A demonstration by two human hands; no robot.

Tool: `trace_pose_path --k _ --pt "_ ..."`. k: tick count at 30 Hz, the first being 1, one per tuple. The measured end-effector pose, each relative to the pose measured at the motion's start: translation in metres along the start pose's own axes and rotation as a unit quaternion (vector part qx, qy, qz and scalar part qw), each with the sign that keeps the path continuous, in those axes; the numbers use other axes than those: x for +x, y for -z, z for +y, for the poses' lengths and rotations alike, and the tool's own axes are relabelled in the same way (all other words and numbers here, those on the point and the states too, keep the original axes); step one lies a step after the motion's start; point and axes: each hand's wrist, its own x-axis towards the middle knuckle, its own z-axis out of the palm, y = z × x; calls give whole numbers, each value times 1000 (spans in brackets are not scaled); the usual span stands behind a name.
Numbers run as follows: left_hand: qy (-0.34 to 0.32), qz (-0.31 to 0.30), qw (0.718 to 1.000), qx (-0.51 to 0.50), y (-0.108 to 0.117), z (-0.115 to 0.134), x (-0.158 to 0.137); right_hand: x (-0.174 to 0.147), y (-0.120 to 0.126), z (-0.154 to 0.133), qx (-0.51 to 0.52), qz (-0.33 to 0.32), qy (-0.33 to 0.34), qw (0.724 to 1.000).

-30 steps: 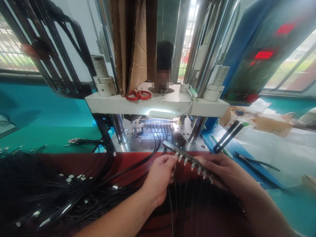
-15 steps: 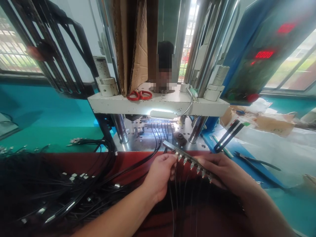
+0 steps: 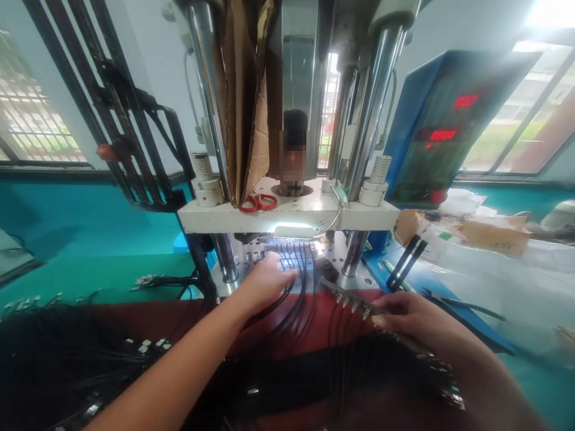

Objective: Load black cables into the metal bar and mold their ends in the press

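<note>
My left hand (image 3: 268, 276) reaches to the front left of a metal mould (image 3: 294, 261) in the press. Its thumb is stretched out over the black cables (image 3: 302, 281) that run out of the mould, apart from the forefinger; the other fingers are mostly hidden. My right hand (image 3: 402, 312) is closed on a narrow metal bar (image 3: 331, 287), which slants down to the right in front of the press. Small metal connectors (image 3: 354, 307) sit in a row along the bar, with thin black cables hanging below them.
Red-handled scissors (image 3: 258, 202) lie on the white press plate (image 3: 215, 222), above a lit lamp (image 3: 294, 230). Many black cables (image 3: 49, 341) are heaped at left. Pliers (image 3: 465, 304) lie on a blue surface at right. A blue control box (image 3: 442, 131) shows red digits. A person's head is blurred behind.
My left hand has left the bar and moved forward and left to the mould. My right hand still holds the bar, now a little lower and further right. The view has tilted up.
</note>
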Motion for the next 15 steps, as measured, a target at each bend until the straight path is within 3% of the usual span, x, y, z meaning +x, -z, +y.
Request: trace_pose_path --k 3,7,15 --pt "96 -87 990 -52 -5 -22 31 8 1 11 -3 1 0 1000" --pt "197 -189 954 -123 -17 -41 41 15 1 10 -61 -15 18 998" --pt "204 -236 923 -227 -5 -37 36 46 -9 -26 -156 -120 79 977"
